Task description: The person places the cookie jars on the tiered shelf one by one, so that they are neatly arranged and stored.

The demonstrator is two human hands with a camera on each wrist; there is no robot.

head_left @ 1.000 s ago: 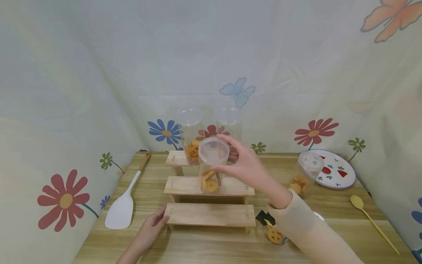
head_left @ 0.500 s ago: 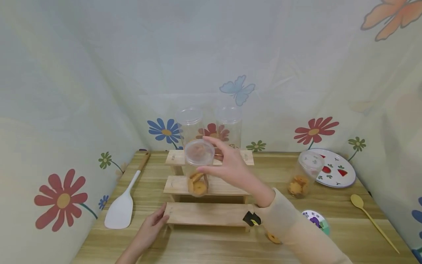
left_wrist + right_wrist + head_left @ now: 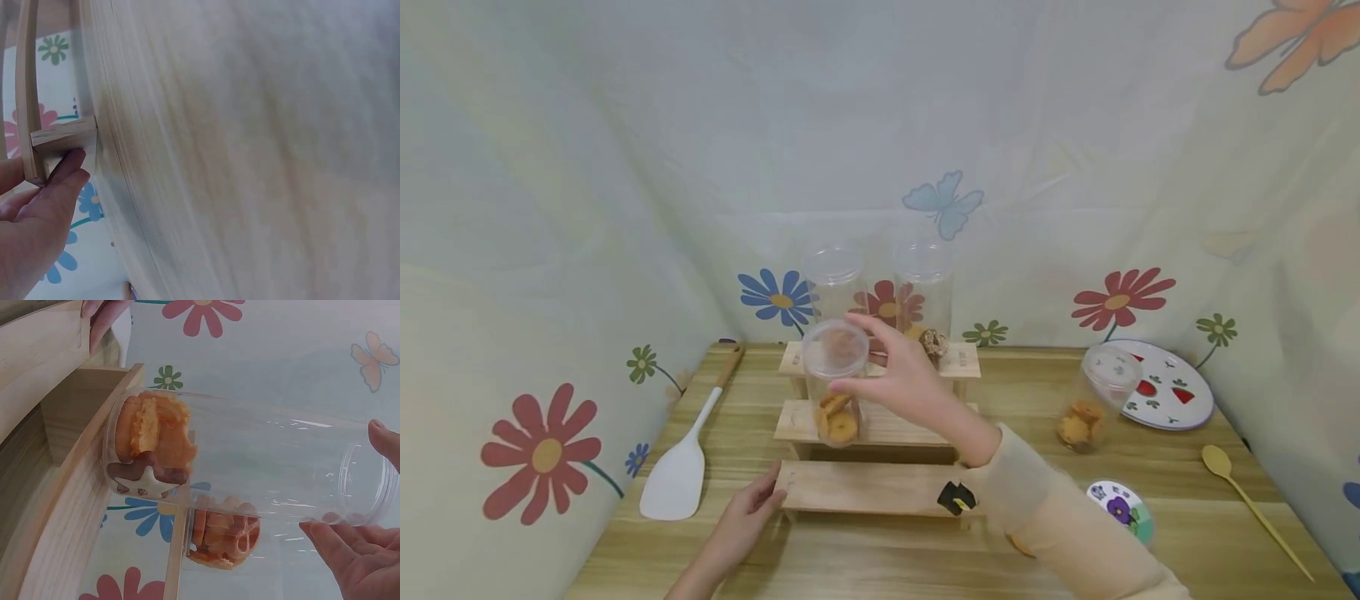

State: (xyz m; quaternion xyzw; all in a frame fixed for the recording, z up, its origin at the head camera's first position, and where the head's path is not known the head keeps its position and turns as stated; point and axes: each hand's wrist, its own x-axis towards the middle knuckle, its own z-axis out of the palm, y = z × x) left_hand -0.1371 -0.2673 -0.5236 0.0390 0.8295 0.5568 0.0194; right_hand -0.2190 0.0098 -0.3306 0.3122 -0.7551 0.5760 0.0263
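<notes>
Flowered cloth [image 3: 880,108] backed a rack [image 3: 887,477] whose lowest step [image 3: 850,492] the left hand [image 3: 750,510] pinched, while at the middle step [image 3: 880,422] the right hand [image 3: 901,379] gripped a jar [image 3: 256,456], likely light, slippery, best held near its lid [image 3: 827,354].

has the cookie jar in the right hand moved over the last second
Yes, the cookie jar has moved left, toward the left end of the middle wooden shelf.
</notes>
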